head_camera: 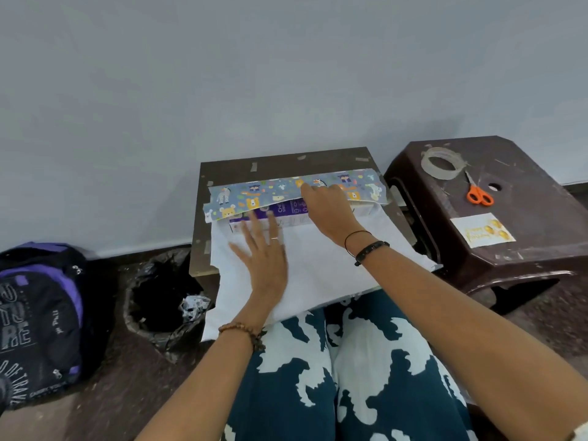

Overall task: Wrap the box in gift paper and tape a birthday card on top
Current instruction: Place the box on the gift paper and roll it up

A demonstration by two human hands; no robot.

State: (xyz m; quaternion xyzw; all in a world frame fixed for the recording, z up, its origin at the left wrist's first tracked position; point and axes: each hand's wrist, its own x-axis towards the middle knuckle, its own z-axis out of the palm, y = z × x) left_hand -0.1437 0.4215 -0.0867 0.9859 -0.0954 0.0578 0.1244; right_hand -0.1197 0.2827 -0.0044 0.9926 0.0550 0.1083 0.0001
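Note:
A long purple and white box (294,207) lies on the gift paper (318,265), whose white underside faces up on a small dark table (229,168). The paper's far edge, printed with animals on blue (254,194), is folded over the box's back. My right hand (329,206) presses that printed flap down on the box top. My left hand (264,249) lies flat, fingers spread, on the white paper with fingertips against the box's near side. The birthday card (482,233) lies on a brown stool to the right.
The brown plastic stool (525,249) at right also carries a roll of clear tape (440,162) and orange-handled scissors (479,194). A bin with a black liner (162,297) stands left of the table, a purple and black backpack (38,319) further left. A wall rises behind.

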